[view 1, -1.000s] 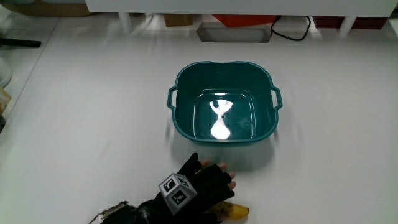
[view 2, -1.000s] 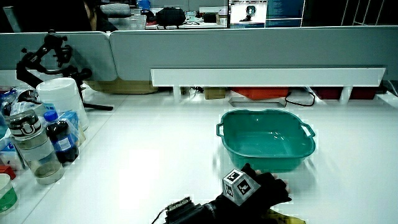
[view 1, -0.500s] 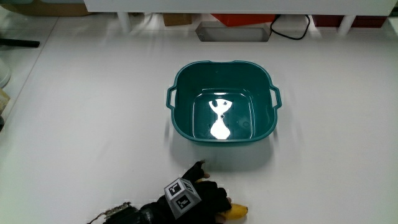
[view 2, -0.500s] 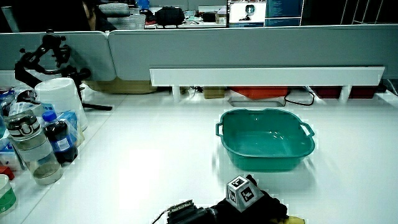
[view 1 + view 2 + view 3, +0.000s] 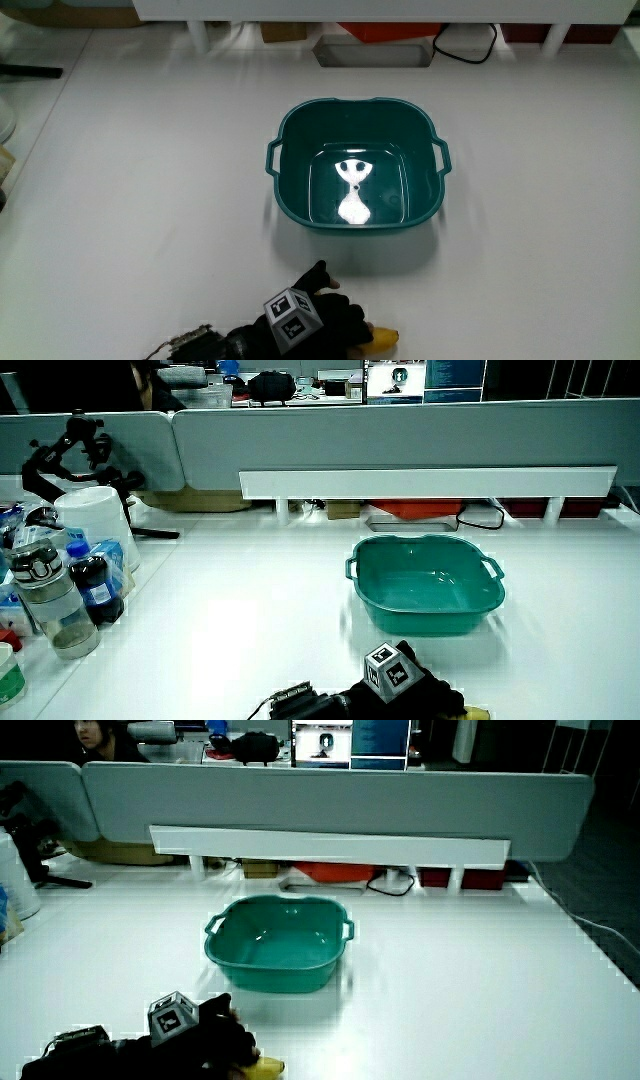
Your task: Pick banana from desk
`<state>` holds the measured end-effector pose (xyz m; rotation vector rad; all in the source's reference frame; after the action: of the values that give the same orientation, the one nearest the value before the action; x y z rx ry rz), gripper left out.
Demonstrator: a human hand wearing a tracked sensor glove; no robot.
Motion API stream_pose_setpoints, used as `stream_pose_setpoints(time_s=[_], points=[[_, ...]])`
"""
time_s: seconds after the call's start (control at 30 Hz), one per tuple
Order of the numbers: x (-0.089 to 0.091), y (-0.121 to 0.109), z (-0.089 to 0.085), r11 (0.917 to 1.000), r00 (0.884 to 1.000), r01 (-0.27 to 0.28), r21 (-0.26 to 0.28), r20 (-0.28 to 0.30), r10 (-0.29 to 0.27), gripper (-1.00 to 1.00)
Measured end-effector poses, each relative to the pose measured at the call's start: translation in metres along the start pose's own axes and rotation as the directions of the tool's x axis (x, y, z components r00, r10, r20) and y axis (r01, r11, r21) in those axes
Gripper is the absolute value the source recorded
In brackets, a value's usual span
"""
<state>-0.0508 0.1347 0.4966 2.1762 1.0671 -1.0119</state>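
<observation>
One banana is being shown at the table's edge nearest the person, with only its yellow tip being exposed in the main view and in both side views. It is being covered by one gloved hand, whose fingers are being curled down over it; whether it is being lifted off the table cannot be told. One patterned cube is being carried on the hand's back. One teal basin, with two handles, is being shown farther from the person than the hand, apart from it. One white bucket and several bottles are being shown at the table's edge in a side view.
</observation>
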Motion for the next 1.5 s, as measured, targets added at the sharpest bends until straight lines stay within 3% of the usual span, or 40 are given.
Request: stream_pose_setpoints(time_s=[0.1,0.13,0.23,0.27,0.37,0.4,0.43,0.5,0.6,0.67,0.77,0.83,0.87,0.97,1.0,1.03,1.07,1.23,1.27,1.37,1.5], points=[[0.006,0.000,0.004,1.0000,1.000,0.000,0.003,-0.006,0.000,1.00],[0.003,0.000,0.001,0.9998,0.999,0.018,0.004,0.027,-0.019,1.00],[0.008,0.001,0.007,0.9999,1.000,0.016,0.002,0.008,-0.016,1.00],[0.006,0.001,0.006,0.9994,0.999,0.030,0.018,0.041,-0.031,1.00],[0.010,0.004,0.017,0.9988,0.999,0.042,0.024,0.025,-0.043,1.00],[0.012,0.004,0.024,0.9996,1.000,0.026,0.015,-0.006,-0.026,1.00],[0.010,0.005,0.025,0.9985,0.998,0.044,0.033,0.041,-0.045,1.00],[0.015,0.007,0.037,0.9990,0.999,0.031,0.032,0.009,-0.032,1.00],[0.017,0.011,0.052,0.9974,0.999,0.054,0.049,0.007,-0.054,1.00],[0.019,0.014,0.061,0.9961,0.998,0.066,0.059,-0.025,-0.064,1.00],[0.018,0.016,0.071,0.9956,0.998,0.059,0.072,-0.027,-0.058,1.00],[0.018,0.018,0.075,0.9918,0.996,0.087,0.093,-0.021,-0.085,1.00],[0.018,0.019,0.077,0.9946,0.997,0.064,0.081,-0.037,-0.061,1.00],[0.018,0.021,0.083,0.9935,0.996,0.074,0.087,-0.051,-0.069,1.00],[0.019,0.022,0.087,0.9960,0.996,0.050,0.074,-0.077,-0.044,1.00],[0.019,0.022,0.091,0.9939,0.994,0.073,0.083,-0.086,-0.066,1.00],[0.012,0.022,0.089,0.9936,0.997,0.064,0.093,-0.044,-0.060,1.00],[0.009,0.027,0.111,0.9927,0.994,0.046,0.112,-0.102,-0.035,1.00],[0.005,0.028,0.112,0.9892,0.997,0.055,0.136,-0.067,-0.046,1.00],[0.004,0.030,0.117,0.9887,0.998,0.048,0.142,-0.051,-0.041,1.00],[-0.001,0.041,0.118,0.9894,0.996,0.057,0.134,-0.072,-0.047,1.00]])
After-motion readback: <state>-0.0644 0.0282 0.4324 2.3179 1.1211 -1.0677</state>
